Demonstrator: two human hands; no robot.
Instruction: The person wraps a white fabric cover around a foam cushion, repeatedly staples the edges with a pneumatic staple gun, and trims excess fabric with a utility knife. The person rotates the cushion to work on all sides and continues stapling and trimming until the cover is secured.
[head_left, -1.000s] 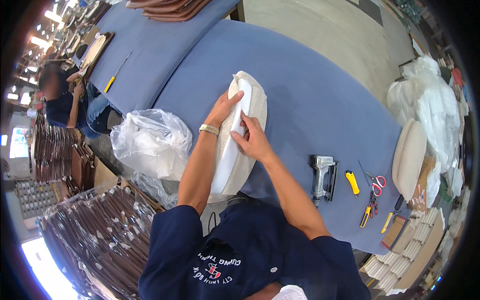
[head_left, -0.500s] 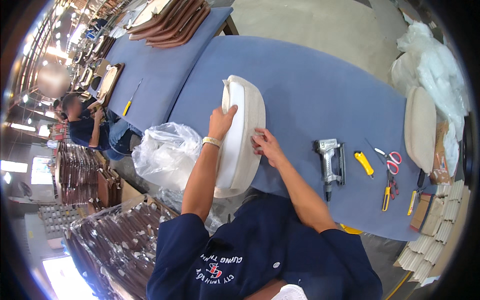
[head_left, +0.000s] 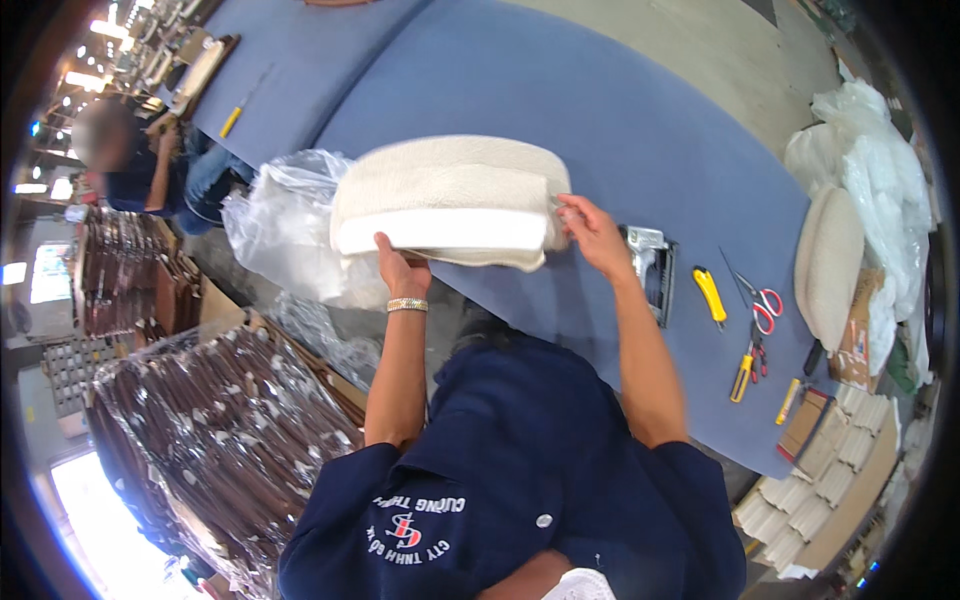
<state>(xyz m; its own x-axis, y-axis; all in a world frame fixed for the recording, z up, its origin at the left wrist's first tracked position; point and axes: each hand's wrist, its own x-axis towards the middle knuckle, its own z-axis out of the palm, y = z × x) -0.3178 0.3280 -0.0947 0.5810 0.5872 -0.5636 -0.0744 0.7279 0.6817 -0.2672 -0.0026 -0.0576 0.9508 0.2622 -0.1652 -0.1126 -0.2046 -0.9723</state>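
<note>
A person's left hand grasps a cream cushion by its lower side, above the blue table's near edge; the right hand is at its right end, whether pinching I cannot tell. Keeping the white strip flat would likely prevent creases.

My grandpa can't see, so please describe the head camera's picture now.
A person's left hand grips a cream cushion with a white strip along its near side; the right hand is at its right end. A staple gun and scissors lie farther right on the blue table.
</note>
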